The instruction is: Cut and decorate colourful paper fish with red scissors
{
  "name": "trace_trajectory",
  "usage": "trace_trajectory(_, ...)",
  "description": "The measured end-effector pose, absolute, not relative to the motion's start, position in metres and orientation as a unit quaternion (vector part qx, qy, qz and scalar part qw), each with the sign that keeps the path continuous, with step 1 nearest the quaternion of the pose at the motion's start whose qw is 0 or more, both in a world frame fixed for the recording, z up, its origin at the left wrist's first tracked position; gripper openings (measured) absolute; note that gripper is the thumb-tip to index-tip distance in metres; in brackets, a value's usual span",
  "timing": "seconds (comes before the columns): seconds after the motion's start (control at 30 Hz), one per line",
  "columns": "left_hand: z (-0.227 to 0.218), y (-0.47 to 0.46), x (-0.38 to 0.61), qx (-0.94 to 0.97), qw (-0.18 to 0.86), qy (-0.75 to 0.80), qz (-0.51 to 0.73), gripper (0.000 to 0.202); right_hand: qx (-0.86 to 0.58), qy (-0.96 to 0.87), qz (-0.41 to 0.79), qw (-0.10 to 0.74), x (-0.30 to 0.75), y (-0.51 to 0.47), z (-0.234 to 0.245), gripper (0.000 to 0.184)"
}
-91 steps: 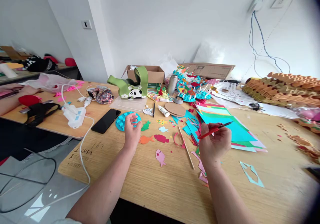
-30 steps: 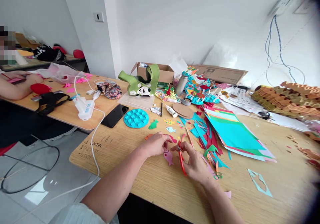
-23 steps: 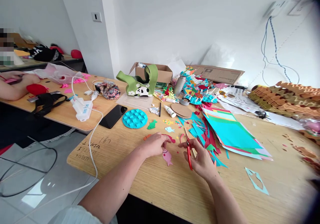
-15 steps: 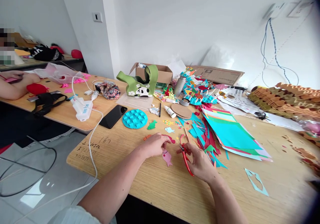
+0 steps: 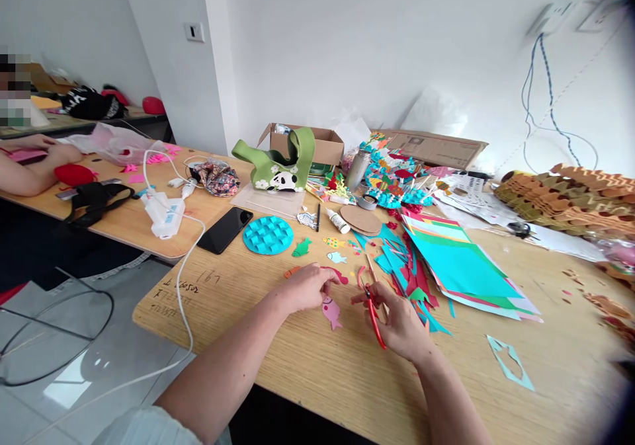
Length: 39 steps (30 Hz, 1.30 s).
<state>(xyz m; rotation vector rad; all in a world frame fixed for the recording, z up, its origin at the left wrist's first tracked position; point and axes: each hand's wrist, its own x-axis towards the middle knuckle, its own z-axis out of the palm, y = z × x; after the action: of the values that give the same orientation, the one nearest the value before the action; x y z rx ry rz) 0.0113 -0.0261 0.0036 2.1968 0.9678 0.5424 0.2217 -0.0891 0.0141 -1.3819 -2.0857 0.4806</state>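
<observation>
My right hand (image 5: 397, 318) is closed round red-handled pliers (image 5: 376, 326), whose dark jaws point up and away from me. A thin wooden stick (image 5: 371, 266) lies just beyond that hand, beside a curved orange piece (image 5: 361, 276). Left of it, my left hand (image 5: 308, 287) rests low over the table with its fingers curled down; what they pinch, if anything, is hidden. Its fingertips are by a red paper fish (image 5: 341, 277), partly covered, and a pink paper fish (image 5: 331, 314). Under the wrist side peeks an orange paper piece (image 5: 292, 272).
Green (image 5: 301, 247) and pale blue paper fish (image 5: 337, 258) lie beyond my hands, near a blue woven disc (image 5: 268, 235) and a phone (image 5: 225, 231). Coloured paper sheets (image 5: 466, 266) and scraps lie right. A white cable (image 5: 186, 313) hangs over the left edge. Another person's arm (image 5: 30, 170) shows far left.
My right hand has shifted slightly right with the pliers, and the pliers have turned a little. More of the wooden stick shows by that hand. My left hand stays in place.
</observation>
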Motion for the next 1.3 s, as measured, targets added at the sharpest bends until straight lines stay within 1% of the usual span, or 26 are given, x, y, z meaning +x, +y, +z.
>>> trace_trajectory(0.13, 0.007, -0.027, 0.011, 0.838, 0.344, 0.374, 0.197, 0.050, -0.494, -0.788, 0.212, 0.300, 0.219, -0.090, 0.014, 0.018)
trace_trajectory(0.2, 0.008, -0.027, 0.011, 0.838, 0.342, 0.377, 0.198, 0.050, -0.487, -0.791, 0.216, 0.302, 0.218, -0.091, 0.013, 0.019)
trace_trajectory(0.27, 0.007, -0.027, 0.011, 0.840, 0.336, 0.377, 0.200, 0.048, -0.502, -0.773, 0.208, 0.328, 0.217, -0.091, 0.011, 0.017)
trace_trajectory(0.4, 0.003, -0.026, 0.012, 0.847, 0.316, 0.382, 0.193, 0.047, -0.556, -0.678, 0.163, 0.452, 0.220, -0.090, 0.009, 0.011)
trace_trajectory(0.5, -0.002, -0.024, 0.013, 0.840, 0.320, 0.391, 0.196, 0.044, -0.565, -0.600, 0.141, 0.549, 0.227, -0.089, 0.016, 0.013)
trace_trajectory(0.6, -0.007, -0.021, 0.013, 0.830, 0.338, 0.397, 0.199, 0.043, -0.559, -0.497, 0.115, 0.654, 0.242, -0.096, 0.034, 0.019)
trace_trajectory(0.67, -0.008, -0.020, 0.013, 0.827, 0.347, 0.393, 0.204, 0.043, -0.564, -0.443, 0.088, 0.692, 0.256, -0.107, 0.047, 0.021)
trace_trajectory(0.73, -0.008, -0.019, 0.013, 0.823, 0.352, 0.394, 0.210, 0.042, -0.592, -0.414, 0.067, 0.689, 0.272, -0.123, 0.055, 0.024)
trace_trajectory(0.83, -0.005, -0.018, 0.014, 0.820, 0.350, 0.399, 0.215, 0.039, -0.638, -0.405, 0.063, 0.651, 0.292, -0.151, 0.050, 0.029)
trace_trajectory(0.9, -0.002, -0.018, 0.015, 0.818, 0.341, 0.407, 0.223, 0.037, -0.676, -0.417, 0.078, 0.603, 0.301, -0.170, 0.037, 0.030)
trace_trajectory(1.0, 0.000, -0.016, 0.015, 0.812, 0.317, 0.414, 0.264, 0.033, -0.709, -0.460, 0.068, 0.530, 0.303, -0.191, 0.012, 0.027)
trace_trajectory(1.1, 0.001, -0.013, 0.014, 0.797, 0.297, 0.421, 0.315, 0.030, -0.727, -0.476, 0.060, 0.490, 0.297, -0.202, -0.011, 0.024)
trace_trajectory(1.2, 0.002, -0.011, 0.011, 0.770, 0.276, 0.447, 0.362, 0.030, -0.745, -0.461, 0.041, 0.481, 0.290, -0.206, -0.025, 0.025)
trace_trajectory(1.3, 0.005, -0.010, 0.009, 0.730, 0.256, 0.473, 0.421, 0.031, -0.752, -0.456, 0.023, 0.475, 0.287, -0.207, -0.029, 0.028)
